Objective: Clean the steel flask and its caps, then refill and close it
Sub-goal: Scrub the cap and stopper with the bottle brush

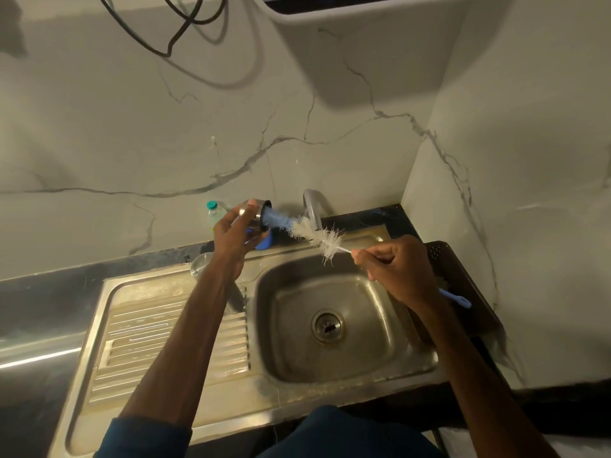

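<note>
Over sink [330, 375] | left hand [233, 231] holds cap [256, 211] | brush [314, 234] tip inside

Drainboard [172, 328] left of basin [330, 325], tap [312, 206] behind

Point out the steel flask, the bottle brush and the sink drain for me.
Round steel flask [252, 211]: head view, on its shiny side wall.
Blue-and-white bristled bottle brush [317, 235]: head view, on the white bristles.
Round metal sink drain [327, 326]: head view, on the strainer.
</note>
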### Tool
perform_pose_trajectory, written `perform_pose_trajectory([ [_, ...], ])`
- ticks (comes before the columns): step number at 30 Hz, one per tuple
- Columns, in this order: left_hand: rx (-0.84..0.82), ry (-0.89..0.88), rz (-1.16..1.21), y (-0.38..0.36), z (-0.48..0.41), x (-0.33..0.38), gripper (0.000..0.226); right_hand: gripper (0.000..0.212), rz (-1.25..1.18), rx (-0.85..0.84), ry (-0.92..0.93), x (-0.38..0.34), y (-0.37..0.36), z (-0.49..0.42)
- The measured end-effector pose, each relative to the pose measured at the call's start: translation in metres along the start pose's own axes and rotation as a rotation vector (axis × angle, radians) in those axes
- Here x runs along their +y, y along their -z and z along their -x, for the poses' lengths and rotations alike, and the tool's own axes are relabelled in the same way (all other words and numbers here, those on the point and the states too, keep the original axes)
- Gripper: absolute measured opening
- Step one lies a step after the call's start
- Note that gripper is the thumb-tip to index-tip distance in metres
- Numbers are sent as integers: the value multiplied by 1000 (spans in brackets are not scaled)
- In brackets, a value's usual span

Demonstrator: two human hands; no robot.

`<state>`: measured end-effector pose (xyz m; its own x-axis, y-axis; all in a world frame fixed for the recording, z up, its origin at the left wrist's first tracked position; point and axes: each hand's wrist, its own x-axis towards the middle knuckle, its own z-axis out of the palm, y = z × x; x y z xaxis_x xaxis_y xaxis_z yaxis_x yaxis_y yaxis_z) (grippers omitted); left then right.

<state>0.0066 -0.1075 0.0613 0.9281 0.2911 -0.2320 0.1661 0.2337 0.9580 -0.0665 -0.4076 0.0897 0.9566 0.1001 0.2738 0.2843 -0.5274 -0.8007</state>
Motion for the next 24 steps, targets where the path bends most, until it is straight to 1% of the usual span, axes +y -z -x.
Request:
perform_pose_trajectory([
  [3, -82, -14, -80, -5, 3, -1, 45, 16, -10, 10, -4, -4, -2, -1],
  [6, -10, -6, -63, -1, 1, 3, 44, 17, -26, 39, -14, -2, 4, -2],
  [8, -24, -3, -80, 2, 1, 3, 43, 20, -33, 49, -21, -1, 7, -2],
  [10, -73, -10, -112, -1, 6, 1, 43, 17, -35, 49, -26, -4, 4, -2],
  [12, -43, -20, -122, -2, 6, 0, 44, 15, -22, 50, -22, -6, 2, -1],
  [15, 7, -46, -139, 1, 6, 1, 43, 22, -6, 80, -29, -4, 7, -2],
  [17, -27, -49, -164, -2, 10, 0, 38, 18, -2, 77, -32, -4, 7, -2],
  [19, -50, -40, -180, -4, 14, -2, 38, 13, 7, 81, -22, -4, 5, -1],
  [22, -31, -31, -148, 1, 12, 0, 41, 12, 14, 129, -50, 3, 11, -3],
  [24, -57, -23, -160, -1, 15, 3, 37, 13, 9, 140, -75, 5, 10, -3],
])
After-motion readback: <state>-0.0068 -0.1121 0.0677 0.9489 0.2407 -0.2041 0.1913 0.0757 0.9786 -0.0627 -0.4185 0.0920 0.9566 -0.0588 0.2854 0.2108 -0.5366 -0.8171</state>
